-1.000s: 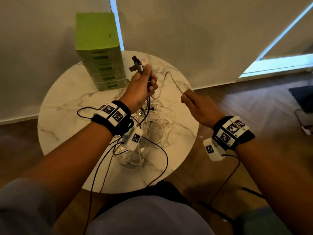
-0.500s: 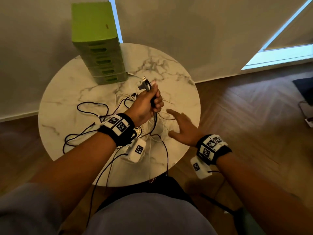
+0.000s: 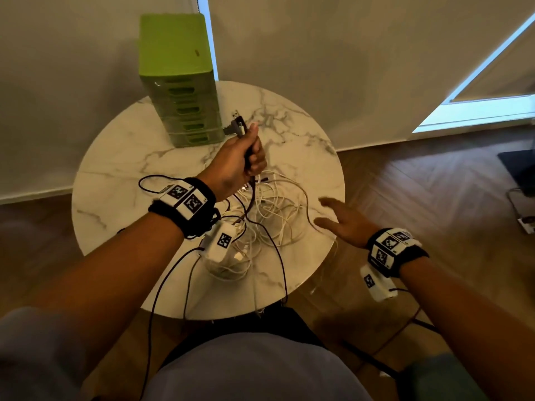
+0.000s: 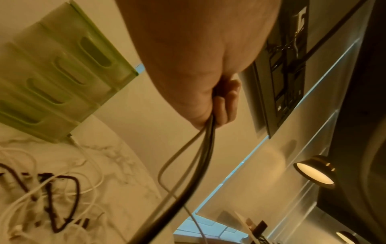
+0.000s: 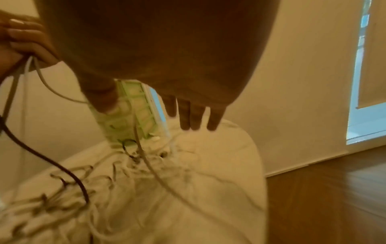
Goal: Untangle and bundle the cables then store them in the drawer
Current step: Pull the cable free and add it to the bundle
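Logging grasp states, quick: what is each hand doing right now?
Left hand: closed, gripping the dark cables near their plug ends.
Right hand: open, fingers spread, holding nothing.

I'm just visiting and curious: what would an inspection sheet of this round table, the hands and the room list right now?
Surface: round white marble table, partly covered.
Job's things: tangled pile of white and dark cables; green plastic drawer tower, drawers shut.
Clutter: nothing seen.
Grippers: left hand grips a dark cable bunch, plug ends sticking up; right hand open over the table edge, holding nothing.
Cables: strands hang off the near edge.
Surroundings: wooden floor, pale wall, window blind.
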